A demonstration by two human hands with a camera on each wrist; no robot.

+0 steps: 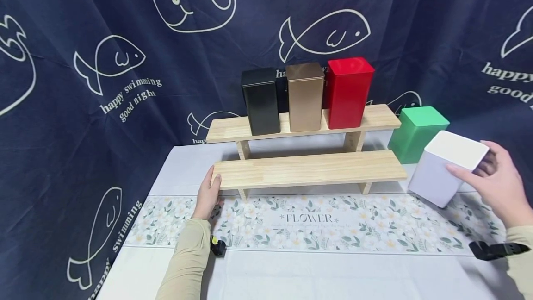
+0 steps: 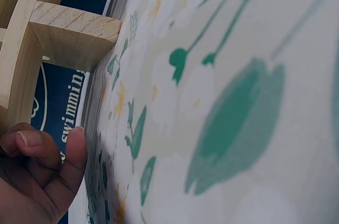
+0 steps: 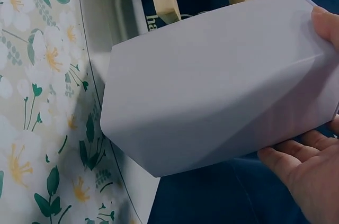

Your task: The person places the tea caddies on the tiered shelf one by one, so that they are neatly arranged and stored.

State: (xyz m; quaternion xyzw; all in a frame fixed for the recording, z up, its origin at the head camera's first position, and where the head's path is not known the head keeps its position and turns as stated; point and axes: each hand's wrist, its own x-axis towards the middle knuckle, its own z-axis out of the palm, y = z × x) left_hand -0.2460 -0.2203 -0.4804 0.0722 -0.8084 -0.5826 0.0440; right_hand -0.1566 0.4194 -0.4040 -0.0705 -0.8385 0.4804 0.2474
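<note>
A white box (image 1: 442,170) stands tilted at the right end of the wooden shelf; my right hand (image 1: 499,182) grips it near its top, thumb on the front side. In the right wrist view the fingers of my right hand (image 3: 307,166) lie along the white box (image 3: 212,86). My left hand (image 1: 207,193) holds the left end of the lower shelf board (image 1: 308,169), thumb on top. The left wrist view has my left hand (image 2: 45,176) beside the wooden shelf (image 2: 74,28), fingers bent.
On the upper board (image 1: 225,129) stand a black box (image 1: 261,103), a bronze box (image 1: 305,101) and a red box (image 1: 349,96). A green box (image 1: 416,135) is behind the white one. A floral runner (image 1: 308,230) crosses the table; a dark blue curtain (image 1: 125,152) hangs behind.
</note>
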